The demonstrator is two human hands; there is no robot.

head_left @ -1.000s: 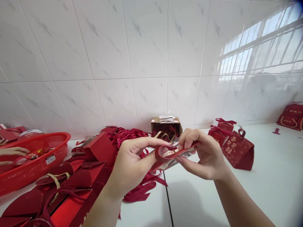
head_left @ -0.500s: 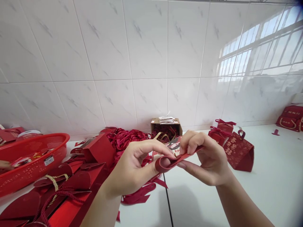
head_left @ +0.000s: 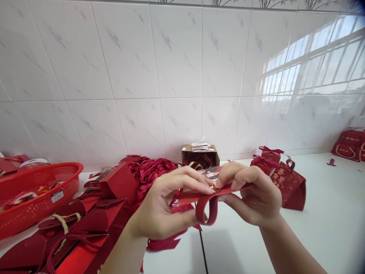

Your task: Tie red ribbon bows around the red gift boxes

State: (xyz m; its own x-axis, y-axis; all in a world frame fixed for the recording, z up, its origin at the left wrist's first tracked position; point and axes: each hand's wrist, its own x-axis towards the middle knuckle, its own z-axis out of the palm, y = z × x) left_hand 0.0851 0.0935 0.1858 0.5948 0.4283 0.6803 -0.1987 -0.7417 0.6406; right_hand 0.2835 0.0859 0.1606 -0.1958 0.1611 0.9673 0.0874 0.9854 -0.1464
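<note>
Both hands are raised over the table, working on a red paper gift box with a printed picture on its far face. A red strap loop hangs from its near edge. My left hand is closed on the left part, fingers over the top edge and thumb against the loop. On the right part, my right hand pinches the edge between fingertips and thumb. Fingers cover much of the box, including a small gold-coloured bit near the loop.
Left, a red plastic basket stands beside red boxes with cords. Behind them lies a heap of dark red ribbons. A cardboard box sits by the wall. Finished-looking red boxes stand right.
The strap loop, earlier curled round my left thumb, now hangs down freely below the edge. My left fingers have moved onto the top edge. Another person's hand at the basket has left view.
</note>
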